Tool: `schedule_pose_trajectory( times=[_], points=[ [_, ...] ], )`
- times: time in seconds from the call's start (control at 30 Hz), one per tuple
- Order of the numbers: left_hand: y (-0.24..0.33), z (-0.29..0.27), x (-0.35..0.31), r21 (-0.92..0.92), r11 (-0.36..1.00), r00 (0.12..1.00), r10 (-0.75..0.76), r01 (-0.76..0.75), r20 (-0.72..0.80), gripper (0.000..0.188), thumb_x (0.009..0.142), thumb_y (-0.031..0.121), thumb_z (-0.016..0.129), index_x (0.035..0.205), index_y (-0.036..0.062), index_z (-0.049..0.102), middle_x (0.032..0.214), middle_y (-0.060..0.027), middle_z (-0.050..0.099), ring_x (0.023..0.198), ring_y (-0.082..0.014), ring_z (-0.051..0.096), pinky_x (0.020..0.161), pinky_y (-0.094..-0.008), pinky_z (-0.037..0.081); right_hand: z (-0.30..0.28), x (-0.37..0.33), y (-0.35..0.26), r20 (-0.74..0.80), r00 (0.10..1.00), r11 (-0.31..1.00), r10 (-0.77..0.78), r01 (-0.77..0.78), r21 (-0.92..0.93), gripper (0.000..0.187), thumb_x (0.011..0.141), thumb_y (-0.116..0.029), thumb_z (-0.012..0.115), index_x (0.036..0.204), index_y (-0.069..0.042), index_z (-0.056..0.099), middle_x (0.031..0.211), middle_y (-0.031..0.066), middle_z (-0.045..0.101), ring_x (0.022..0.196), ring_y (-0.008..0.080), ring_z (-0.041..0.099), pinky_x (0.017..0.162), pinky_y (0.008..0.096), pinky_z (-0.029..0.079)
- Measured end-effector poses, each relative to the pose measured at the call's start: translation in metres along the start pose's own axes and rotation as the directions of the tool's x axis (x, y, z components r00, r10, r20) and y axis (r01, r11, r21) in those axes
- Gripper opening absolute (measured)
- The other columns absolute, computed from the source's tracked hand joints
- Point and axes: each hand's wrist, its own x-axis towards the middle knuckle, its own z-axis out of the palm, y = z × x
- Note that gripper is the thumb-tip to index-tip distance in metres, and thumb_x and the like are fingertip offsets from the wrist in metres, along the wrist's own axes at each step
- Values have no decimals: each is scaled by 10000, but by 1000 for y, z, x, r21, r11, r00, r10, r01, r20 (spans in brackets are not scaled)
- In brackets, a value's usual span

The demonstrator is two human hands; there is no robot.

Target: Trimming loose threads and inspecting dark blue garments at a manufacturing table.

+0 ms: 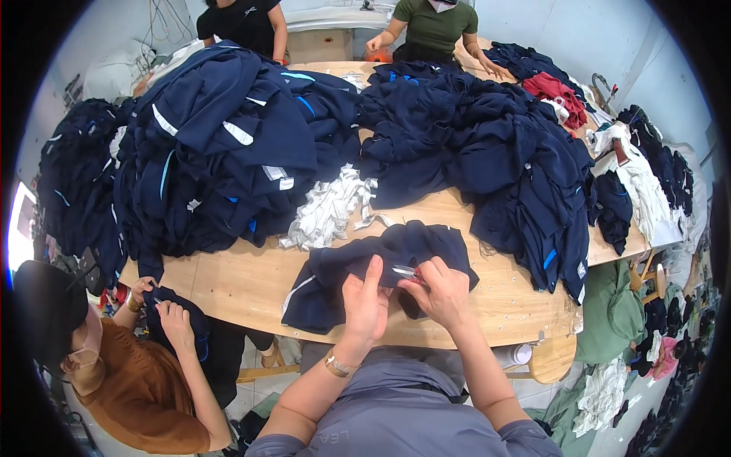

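Observation:
A navy garment (324,278) with a white strip along its left edge lies bunched on the table in front of me. My left hand (365,305) is closed on its near part, thumb pointing up along the cloth; some of the fingers are hidden. In my right hand (443,293) is a small pair of thread snips (406,272), metal blades with a reddish handle. Their blades point left, close to the cloth by my left thumb. Whether they touch the fabric I cannot tell.
A tall pile of navy garments (205,137) rises at the left, another navy pile (487,145) at the right. Between them sits a heap of white strips (331,209). A co-worker in brown (145,381) works at my left; two more people stand across the wooden table (228,286).

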Motion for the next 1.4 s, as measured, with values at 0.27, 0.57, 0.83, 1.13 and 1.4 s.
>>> schedule_pose_trajectory(
  times=[0.27, 0.57, 0.83, 1.13, 1.4],
  points=[
    [3, 4, -2, -27, 1000, 999, -2, 4, 52, 221, 960, 235, 463, 1010, 48, 570, 960, -48, 632, 868, -116, 584, 771, -263, 450, 1, -3, 4, 6, 996, 995, 89, -90, 49, 357, 765, -374, 680, 690, -71, 507, 636, 51, 482, 459, 217, 509, 411, 298, 383],
    [4, 6, -3, -57, 998, 998, -16, 19, 59, 250, 955, 251, 472, 997, 31, 584, 962, -64, 636, 864, -131, 593, 790, -276, 460, 0, 0, -3, 14, 987, 971, 163, -163, 173, 329, 756, -323, 714, 762, -47, 535, 649, 64, 541, 497, 219, 556, 432, 281, 408],
    [7, 7, -5, -132, 982, 990, -130, 136, 57, 256, 954, 301, 461, 857, 82, 550, 789, -36, 636, 678, -143, 618, 625, -254, 507, 18, -1, -14, 52, 986, 920, 156, -164, 356, 274, 717, -185, 741, 844, -53, 538, 596, 62, 547, 519, 195, 591, 464, 267, 440],
    [16, 3, 3, -167, 980, 987, -84, 107, 137, 245, 961, 209, 437, 1021, 5, 559, 1044, -101, 605, 983, -193, 581, 935, -389, 465, 6, -13, -13, 132, 943, 719, 307, -320, 617, 189, 786, -166, 662, 832, -15, 558, 616, 71, 501, 506, 128, 462, 495, 256, 393],
    [12, 3, 0, -100, 994, 987, -27, 43, 159, 185, 961, 149, 430, 984, 10, 551, 1009, -97, 615, 959, -167, 596, 914, -359, 472, 9, -14, -4, -48, 983, 936, 176, -152, 319, 267, 772, -236, 702, 794, -19, 549, 644, 86, 542, 516, 248, 514, 484, 308, 398]
  ],
)
